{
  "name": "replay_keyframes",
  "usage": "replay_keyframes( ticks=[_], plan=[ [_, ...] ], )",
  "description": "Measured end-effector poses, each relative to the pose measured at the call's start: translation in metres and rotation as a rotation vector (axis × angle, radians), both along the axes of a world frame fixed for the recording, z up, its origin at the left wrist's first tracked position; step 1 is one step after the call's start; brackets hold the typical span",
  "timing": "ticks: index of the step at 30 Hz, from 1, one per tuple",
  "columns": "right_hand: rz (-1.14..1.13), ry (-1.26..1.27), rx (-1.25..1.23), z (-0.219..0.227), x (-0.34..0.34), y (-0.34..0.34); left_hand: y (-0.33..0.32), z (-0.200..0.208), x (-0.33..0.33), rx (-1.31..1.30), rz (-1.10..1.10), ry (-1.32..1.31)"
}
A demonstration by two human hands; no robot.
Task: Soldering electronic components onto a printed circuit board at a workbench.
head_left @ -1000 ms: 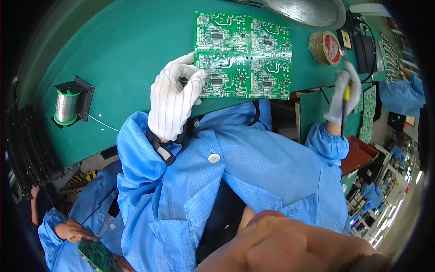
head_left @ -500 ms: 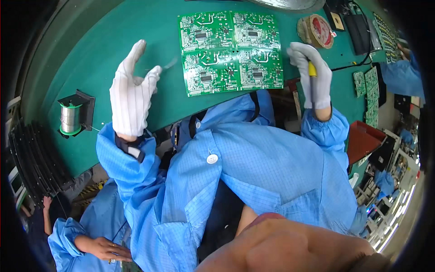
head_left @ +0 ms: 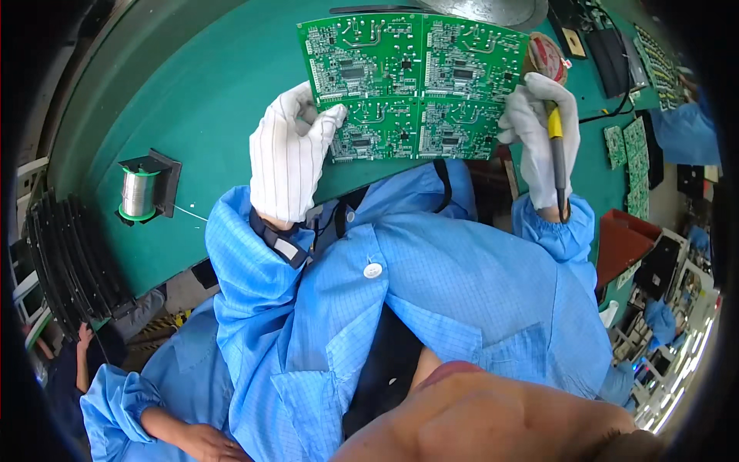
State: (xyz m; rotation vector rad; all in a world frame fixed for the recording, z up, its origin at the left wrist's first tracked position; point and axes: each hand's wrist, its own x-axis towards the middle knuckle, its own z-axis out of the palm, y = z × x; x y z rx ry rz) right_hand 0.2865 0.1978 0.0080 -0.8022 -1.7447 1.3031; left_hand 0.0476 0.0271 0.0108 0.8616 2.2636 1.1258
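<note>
A green circuit board panel (head_left: 419,94), divided into several like sections with dark chips, is raised and tilted above the green table. My white-gloved left hand (head_left: 289,154) is closed on its lower left edge, thumb on the face and the other fingers partly hidden behind. At the right edge my white-gloved right hand (head_left: 539,138) pinches the panel between thumb and fingers. That same hand also carries a soldering iron (head_left: 558,154) with a yellow and dark grey handle, lying along the palm; its tip does not show clearly.
A solder wire spool (head_left: 138,192) stands on a black holder at the left of the table (head_left: 208,100), its wire running toward my left sleeve. A tape roll (head_left: 548,58) sits behind the panel's right edge. More boards (head_left: 636,165) and a red tray (head_left: 623,246) are at right.
Both hands have come to the panel's edges, the left moving right. The panel has been lifted off the table and tilted. The soldering iron has stayed in my right hand.
</note>
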Motion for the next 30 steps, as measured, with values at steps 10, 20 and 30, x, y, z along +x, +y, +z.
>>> replay_keyframes(
  ticks=[10, 20, 30],
  plan=[
    [0.094, 0.076, 0.273, -0.024, -0.008, 0.007, -0.008, -0.018, -0.011, 0.416, -0.102, 0.573],
    [0.163, -0.032, 0.472, -0.032, 0.009, 0.013, -0.043, -0.021, -0.033, 0.132, 0.188, 0.420],
    [0.192, -0.092, 0.427, -0.024, 0.013, 0.008, -0.047, -0.007, -0.013, 0.093, -0.175, -0.609]
  ],
)
